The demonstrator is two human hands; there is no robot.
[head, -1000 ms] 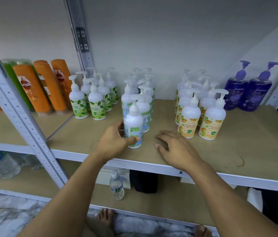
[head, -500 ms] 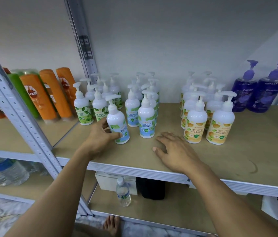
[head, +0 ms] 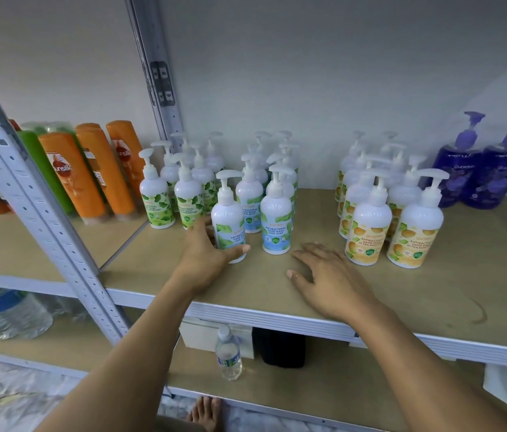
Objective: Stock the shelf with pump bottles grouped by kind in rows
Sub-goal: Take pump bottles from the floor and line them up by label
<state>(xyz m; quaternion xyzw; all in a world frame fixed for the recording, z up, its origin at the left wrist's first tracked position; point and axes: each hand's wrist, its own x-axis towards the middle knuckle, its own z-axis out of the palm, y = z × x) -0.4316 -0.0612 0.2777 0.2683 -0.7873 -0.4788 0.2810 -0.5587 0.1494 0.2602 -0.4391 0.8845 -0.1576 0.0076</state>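
**One mint bottle gripped near the shelf's front edge**

One white pump bottle (head: 228,224) with a blue and green "cool mint" label is upright on the shelf board (head: 451,294), left of the middle and nearer the front edge than its neighbours. The left hand (head: 207,257) grasps it low down, with the thumb wrapped across the front of its base and the fingers behind it. Whether the base rests fully on the board cannot be told.

Just to its right stands a second cool mint bottle (head: 276,219), the front one of the mint rows that run toward the back wall. On the other side, toward the left edge, are the green-leaf pump bottles (head: 155,198), also in rows.

The right hand (head: 328,275) lies flat on the board with its fingers spread and relaxed, holding nothing, between the mint rows and the orange-label pump bottles (head: 370,226). Those fill the right half in rows. Two purple pump bottles (head: 479,173) stand at the back right corner.

Beyond the grey upright post (head: 37,207), orange shampoo bottles (head: 90,176) stand on the neighbouring bay. A small water bottle (head: 228,353) stands on the shelf below, and large water bottles (head: 3,313) lie at the lower left.
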